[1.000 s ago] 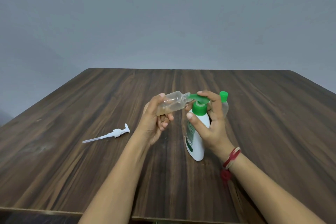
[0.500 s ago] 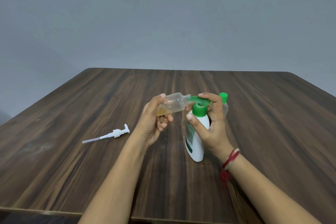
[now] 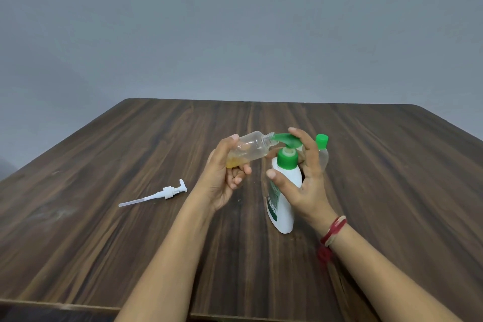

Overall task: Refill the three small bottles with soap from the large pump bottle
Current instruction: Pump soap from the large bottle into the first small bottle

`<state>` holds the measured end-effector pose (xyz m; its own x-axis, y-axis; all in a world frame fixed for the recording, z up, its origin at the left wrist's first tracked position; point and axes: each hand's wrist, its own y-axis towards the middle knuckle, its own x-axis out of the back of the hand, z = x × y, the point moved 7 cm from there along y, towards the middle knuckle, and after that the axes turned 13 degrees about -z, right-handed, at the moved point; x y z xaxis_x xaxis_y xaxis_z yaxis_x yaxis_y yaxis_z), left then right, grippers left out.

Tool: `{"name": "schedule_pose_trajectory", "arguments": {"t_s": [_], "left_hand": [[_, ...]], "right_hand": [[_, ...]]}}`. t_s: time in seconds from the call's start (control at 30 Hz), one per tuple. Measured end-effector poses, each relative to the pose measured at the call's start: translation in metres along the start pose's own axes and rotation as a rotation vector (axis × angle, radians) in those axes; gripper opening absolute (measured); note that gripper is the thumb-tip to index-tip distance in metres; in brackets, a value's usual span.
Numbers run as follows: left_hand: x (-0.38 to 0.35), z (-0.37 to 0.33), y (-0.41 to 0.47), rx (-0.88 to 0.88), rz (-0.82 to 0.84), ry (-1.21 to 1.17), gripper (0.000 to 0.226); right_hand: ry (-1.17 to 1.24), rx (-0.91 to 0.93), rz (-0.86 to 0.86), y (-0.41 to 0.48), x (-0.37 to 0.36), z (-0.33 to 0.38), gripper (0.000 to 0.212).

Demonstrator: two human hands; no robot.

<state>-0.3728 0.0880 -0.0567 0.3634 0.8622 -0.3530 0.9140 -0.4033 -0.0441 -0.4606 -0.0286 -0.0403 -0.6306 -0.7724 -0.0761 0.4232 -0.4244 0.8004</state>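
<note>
Left grip is clamped round the small bottle. It's tilted, open neck pointing right & sitting right at the green spout of the pump bottle. Right grip is wrapped on that one, thumb across the white front, fingers curled over the pump head. The pump bottle stands on the worktop, directly under the right grip.

Only a little amber soap is pooled at the low end, inside the left grip, so I'd say this fill is early, lots to go.

To do it well, imo: get the spout tip inside the neck, not just near it. Hold the neck higher than the base so soap runs down & doesn't dribble back. Press slow, full strokes, with the big bottle's base flat.

Watch the capped bottle just behind the right grip, easy to knock. A loose white pump lies well left of the left grip, prob. this bottle's top. Third small bottle: can't see it.
</note>
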Motion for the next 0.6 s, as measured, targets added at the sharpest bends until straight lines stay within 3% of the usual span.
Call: {"name": "schedule_pose_trajectory", "arguments": {"t_s": [0.23,0.4,0.6], "left_hand": [[0.0037,0.0019,0.0035,0.002,-0.017,0.035,0.038],[0.0013,-0.0006,0.0015,0.002,0.004,-0.006,0.041],[0.0055,0.0007,0.0030,0.001,-0.031,0.053,0.036]], "right_hand": [[0.039,-0.058,-0.019,0.0007,0.0006,-0.0056,0.050],[-0.031,-0.027,0.013,0.0004,0.0003,-0.0047,0.070],[0.027,-0.061,-0.022,0.0006,0.0017,-0.0059,0.052]]}}
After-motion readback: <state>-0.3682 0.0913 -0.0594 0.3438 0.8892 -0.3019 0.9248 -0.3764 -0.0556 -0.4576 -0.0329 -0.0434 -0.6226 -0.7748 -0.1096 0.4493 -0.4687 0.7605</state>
